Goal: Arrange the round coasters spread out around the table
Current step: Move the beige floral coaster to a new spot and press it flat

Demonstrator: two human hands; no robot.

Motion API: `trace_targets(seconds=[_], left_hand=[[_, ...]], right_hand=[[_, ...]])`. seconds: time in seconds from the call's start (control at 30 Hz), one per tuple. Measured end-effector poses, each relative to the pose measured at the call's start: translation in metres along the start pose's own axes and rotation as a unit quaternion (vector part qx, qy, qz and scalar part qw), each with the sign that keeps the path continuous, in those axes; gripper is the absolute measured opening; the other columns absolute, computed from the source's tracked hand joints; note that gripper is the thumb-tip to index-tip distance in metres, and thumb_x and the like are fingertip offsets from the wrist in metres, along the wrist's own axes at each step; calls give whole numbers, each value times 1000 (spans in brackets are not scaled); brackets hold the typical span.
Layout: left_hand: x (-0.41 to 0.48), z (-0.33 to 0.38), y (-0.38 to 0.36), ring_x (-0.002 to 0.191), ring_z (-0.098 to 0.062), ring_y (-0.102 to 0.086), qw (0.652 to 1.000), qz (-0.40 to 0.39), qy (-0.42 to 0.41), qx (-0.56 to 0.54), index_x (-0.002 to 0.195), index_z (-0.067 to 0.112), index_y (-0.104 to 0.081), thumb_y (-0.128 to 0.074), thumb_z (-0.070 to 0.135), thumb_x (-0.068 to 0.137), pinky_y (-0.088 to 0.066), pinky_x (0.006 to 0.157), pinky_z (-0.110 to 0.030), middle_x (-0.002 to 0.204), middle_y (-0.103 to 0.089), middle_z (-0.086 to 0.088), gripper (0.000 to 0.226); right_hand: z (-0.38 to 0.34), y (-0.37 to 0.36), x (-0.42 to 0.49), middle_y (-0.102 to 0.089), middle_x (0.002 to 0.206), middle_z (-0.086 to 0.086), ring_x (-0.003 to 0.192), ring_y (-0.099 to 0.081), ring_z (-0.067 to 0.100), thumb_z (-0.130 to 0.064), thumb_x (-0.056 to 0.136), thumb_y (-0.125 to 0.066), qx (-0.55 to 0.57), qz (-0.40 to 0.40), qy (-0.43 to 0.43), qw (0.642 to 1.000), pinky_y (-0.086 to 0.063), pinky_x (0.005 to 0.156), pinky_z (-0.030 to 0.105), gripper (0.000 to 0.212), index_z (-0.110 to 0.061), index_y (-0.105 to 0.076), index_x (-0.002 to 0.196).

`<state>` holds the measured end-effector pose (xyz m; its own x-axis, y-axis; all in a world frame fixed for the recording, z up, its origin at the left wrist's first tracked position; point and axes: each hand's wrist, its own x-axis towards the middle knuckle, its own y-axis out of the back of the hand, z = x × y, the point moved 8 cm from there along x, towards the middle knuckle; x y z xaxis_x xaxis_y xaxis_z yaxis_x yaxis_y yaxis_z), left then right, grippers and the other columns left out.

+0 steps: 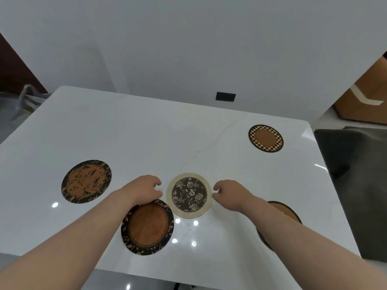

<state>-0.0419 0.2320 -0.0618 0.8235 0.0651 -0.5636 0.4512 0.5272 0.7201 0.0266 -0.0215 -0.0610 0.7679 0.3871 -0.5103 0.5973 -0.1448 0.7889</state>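
Observation:
Several round coasters lie flat on the glossy white table (146, 139). A cream-rimmed coaster with a dark rose pattern (189, 195) sits at the centre, between my hands. My left hand (144, 188) hovers at its left edge, fingers curled and apart, holding nothing. My right hand (228, 194) is at its right edge, fingers loosely curled, empty too. A brown coaster with a leaf border (147, 227) lies under my left wrist. An orange bird-patterned coaster (86, 181) lies to the left. A checker-rimmed coaster (266, 138) is far right. Another brown coaster (282, 210) is mostly hidden by my right forearm.
A dark grey surface (354, 185) adjoins the table's right edge. A cardboard box (366, 97) stands at the back right. A pale bag (27, 99) rests beyond the table's left corner. A black wall socket (225, 96) sits on the white wall behind.

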Motion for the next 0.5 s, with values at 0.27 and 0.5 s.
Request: trace_targets(seconds=[0.27, 0.5], left_hand=[[42, -6, -23, 102, -19, -58, 997, -24, 27, -62, 116, 11, -62, -61, 27, 85, -45, 92, -31, 114, -63, -6, 34], [61, -7, -39, 90, -21, -62, 974, -1, 93, -206, 109, 17, -56, -66, 27, 78, -48, 79, -31, 102, -61, -3, 34]], right_hand=[[8, -24, 38, -66, 97, 11, 91, -60, 26, -24, 85, -54, 106, -42, -57, 992, -47, 76, 33, 28, 2, -64, 89], [12, -27, 51, -23, 64, 1, 65, -23, 22, -13, 73, -58, 305, -15, -126, 944, -20, 61, 38, 37, -21, -23, 62]])
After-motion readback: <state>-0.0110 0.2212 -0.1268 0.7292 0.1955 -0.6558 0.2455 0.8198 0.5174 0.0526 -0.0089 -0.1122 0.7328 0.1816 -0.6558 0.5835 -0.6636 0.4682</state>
